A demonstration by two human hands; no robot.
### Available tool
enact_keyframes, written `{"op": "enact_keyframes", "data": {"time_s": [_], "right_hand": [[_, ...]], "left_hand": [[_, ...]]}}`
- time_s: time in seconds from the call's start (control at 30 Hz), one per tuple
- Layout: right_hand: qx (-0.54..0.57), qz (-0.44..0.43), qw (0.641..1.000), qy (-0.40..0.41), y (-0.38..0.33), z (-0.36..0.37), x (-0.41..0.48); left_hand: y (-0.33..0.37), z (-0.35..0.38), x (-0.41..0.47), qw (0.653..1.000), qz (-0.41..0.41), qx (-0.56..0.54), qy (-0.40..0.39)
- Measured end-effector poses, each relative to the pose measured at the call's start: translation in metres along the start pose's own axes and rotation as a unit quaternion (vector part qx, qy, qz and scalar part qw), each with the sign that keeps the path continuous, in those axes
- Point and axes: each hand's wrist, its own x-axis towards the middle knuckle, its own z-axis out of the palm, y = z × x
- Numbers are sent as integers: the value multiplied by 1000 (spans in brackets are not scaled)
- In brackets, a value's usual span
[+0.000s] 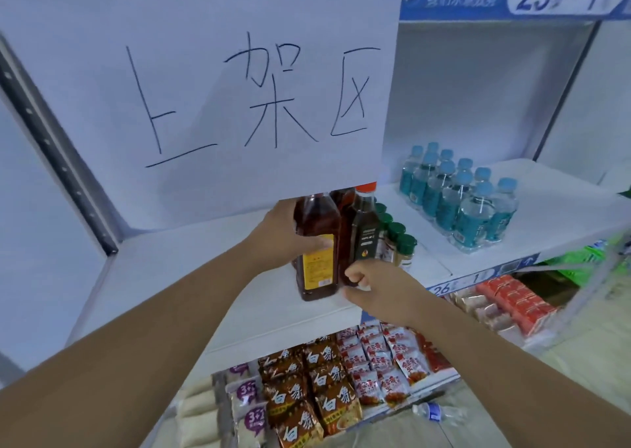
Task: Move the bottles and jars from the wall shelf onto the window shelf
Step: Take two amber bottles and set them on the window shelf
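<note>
Bottle (316,217) top behind sign (211,174), left hand (280,234) gripping

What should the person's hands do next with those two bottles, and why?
Probably settle the right hand higher round the dark bottle: its curled fingers sit only at the bottle's foot, while the left hand already grips the amber bottle. Both bottles look to stand on the white shelf, side by side.

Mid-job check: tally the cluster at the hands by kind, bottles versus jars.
Amber bottles: 2
Dark bottle, orange cap: 1
Green-capped jars: 4
Total: 7 visible; the paper sign may hide more.
</note>
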Motion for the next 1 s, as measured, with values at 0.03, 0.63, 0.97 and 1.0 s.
{"op": "enact_keyframes", "data": {"time_s": [0.03, 0.63, 0.97, 1.0], "right_hand": [[9, 0, 1000, -3, 3, -1, 3], [354, 20, 935, 18, -35, 39, 65], [394, 160, 899, 101, -62, 57, 119], [393, 165, 898, 107, -63, 59, 121]], "left_hand": [[-2, 3, 4, 1000, 2, 0, -7], [-35, -50, -41, 998, -58, -17, -8], [-49, -78, -83, 997, -69, -16, 17], [-50, -80, -85, 997, -70, -16, 18]]}}
